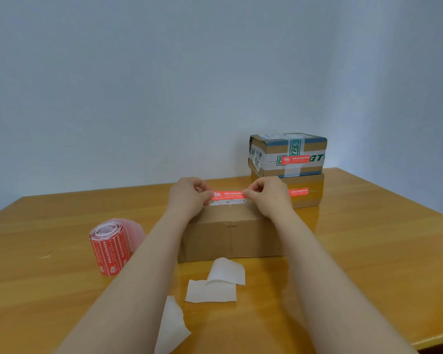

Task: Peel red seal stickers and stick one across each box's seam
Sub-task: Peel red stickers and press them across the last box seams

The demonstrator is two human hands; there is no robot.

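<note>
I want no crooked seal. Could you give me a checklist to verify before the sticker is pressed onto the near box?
1. Left hand and right hand each pinch one end of the red sticker: ok.
2. Sticker stretched straight: ok.
3. Sticker above the near box's far edge: ok.
4. Sticker crosses the seam: cannot tell.
5. Both stacked boxes already carry seals: ok.
</note>
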